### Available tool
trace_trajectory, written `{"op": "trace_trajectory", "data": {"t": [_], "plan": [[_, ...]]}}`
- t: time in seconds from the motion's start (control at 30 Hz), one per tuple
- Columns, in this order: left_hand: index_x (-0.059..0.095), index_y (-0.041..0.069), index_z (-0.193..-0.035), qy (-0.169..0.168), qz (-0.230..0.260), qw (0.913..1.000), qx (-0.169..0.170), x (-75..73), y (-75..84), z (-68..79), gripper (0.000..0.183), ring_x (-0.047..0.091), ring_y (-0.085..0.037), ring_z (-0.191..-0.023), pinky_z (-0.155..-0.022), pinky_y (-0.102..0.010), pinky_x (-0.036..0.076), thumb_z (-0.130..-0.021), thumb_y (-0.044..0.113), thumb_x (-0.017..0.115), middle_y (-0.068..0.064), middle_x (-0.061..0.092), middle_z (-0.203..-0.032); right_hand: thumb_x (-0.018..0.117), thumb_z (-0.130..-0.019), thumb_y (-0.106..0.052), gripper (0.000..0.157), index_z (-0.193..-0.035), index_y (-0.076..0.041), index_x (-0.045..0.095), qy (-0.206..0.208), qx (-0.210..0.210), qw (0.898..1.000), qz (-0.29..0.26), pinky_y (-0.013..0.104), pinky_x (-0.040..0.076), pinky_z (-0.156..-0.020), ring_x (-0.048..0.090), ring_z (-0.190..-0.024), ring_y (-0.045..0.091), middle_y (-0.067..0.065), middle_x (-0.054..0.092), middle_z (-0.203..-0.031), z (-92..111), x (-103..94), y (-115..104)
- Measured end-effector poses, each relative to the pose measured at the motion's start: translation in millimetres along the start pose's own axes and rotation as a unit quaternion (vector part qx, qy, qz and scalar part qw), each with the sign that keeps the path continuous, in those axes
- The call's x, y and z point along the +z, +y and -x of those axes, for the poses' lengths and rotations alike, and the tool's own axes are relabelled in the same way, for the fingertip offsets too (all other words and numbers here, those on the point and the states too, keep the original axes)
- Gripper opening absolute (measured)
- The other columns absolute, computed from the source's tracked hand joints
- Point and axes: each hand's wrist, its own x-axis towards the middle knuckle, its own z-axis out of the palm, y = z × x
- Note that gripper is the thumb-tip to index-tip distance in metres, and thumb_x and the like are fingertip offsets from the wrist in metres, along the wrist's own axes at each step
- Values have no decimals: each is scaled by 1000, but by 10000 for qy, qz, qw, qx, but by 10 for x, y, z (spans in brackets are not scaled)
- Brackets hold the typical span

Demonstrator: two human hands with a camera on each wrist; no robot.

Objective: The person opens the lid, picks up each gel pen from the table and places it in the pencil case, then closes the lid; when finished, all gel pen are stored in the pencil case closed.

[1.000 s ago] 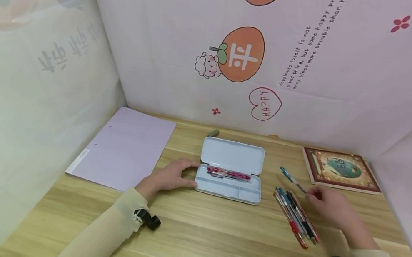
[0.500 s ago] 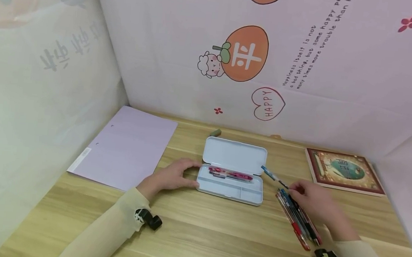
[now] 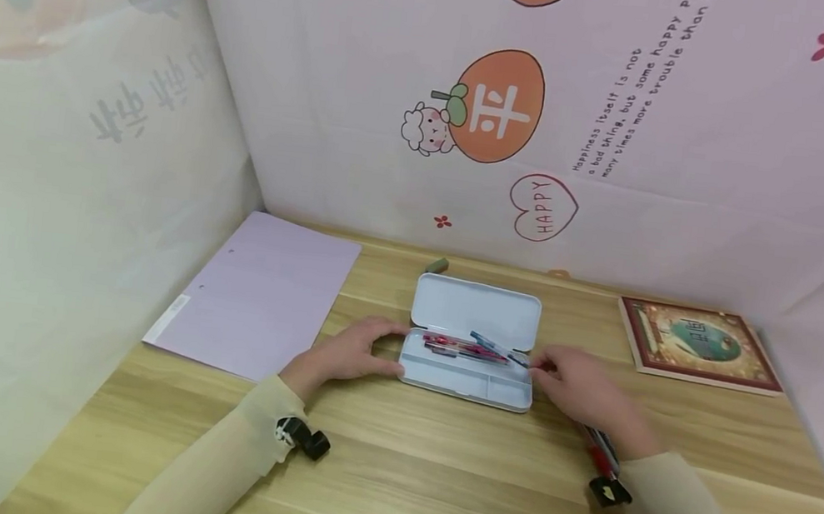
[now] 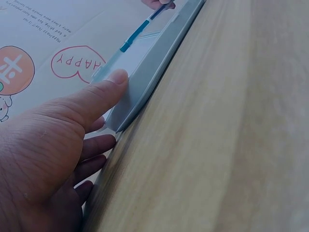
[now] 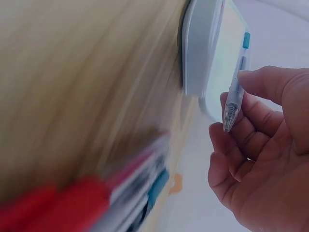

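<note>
A pale blue pencil case (image 3: 448,376) lies unfolded on the table, its lid toward the wall. My left hand (image 3: 351,349) holds the case's left end, thumb at the front corner and index finger at the back. A pink pen (image 3: 435,338) and a clear-barrelled pen (image 3: 441,350) lie in the long back compartment. Above the case's right end, my right hand (image 3: 587,388) pinches a clear pen with a teal end (image 5: 235,96) between thumb and fingers, teal end pointing left. Several more pens (image 3: 601,454) lie under the right wrist, partly hidden.
A purple folder (image 3: 265,292) lies at the left by the side wall. An illustrated book (image 3: 700,344) is at the back right. Behind the case sits a small olive-green object (image 3: 438,266). Printed sheeting rises behind and at both sides.
My right hand has carried the teal-ended pen leftward from beside the pen pile to over the case. The left hand keeps its place at the case's left end.
</note>
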Motion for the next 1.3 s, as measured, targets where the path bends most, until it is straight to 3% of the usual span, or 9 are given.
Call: {"op": "trace_trajectory", "data": {"t": [0.47, 1.0, 1.3], "plan": [[51, 23, -143, 58, 56, 10000, -9, 11, -15, -6, 72, 38, -19, -136, -113, -38, 28, -83, 57, 72, -1, 48, -144, 66, -94, -21, 6, -96, -16, 69, -138, -268, 9994, 173, 33, 48, -69, 53, -80, 16, -5, 63, -89, -247, 190, -275], [50, 23, -143, 30, 66, 10000, 17, 10, -33, -11, 75, 37, -19, -136, -113, -40, 28, -82, 62, 70, -1, 47, -144, 71, -91, -24, 8, -89, -17, 68, 193, -665, 9947, 756, 34, 40, -68, 47, -75, 16, -9, 60, -78, -399, 308, -402], [50, 24, -143, 69, 23, 10000, -12, 24, -48, -23, 75, 37, -18, -136, -113, -39, 28, -82, 64, 69, 0, 48, -144, 73, -88, -24, 10, -84, -19, 67, 86, -431, 9956, 831, 35, 38, -68, 47, -74, 18, -8, 58, -75, -461, 322, -429]]}}
